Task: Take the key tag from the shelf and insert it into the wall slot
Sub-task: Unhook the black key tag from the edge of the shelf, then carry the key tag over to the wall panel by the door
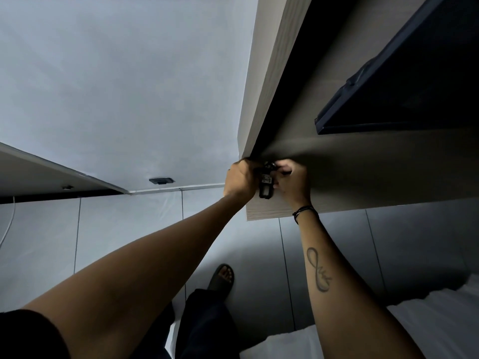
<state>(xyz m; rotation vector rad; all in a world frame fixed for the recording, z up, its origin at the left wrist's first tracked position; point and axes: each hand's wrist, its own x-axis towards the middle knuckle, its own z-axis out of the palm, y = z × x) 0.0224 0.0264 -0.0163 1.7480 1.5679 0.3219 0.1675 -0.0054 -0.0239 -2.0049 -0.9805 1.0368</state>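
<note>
Dim grey wall and tiled floor surround the wooden shelf [337, 161]. Both my hands meet at its front corner, my left hand [241, 181] closed beside the black key tag [266, 183], my right hand [291, 182] pinching its ring. Fingers hide the top; its small white label is too blurred to read.

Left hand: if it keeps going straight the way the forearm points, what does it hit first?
Probably the wooden shelf corner. The left hand is already at it, beside the key tag and right hand. Depth is unclear.
</note>
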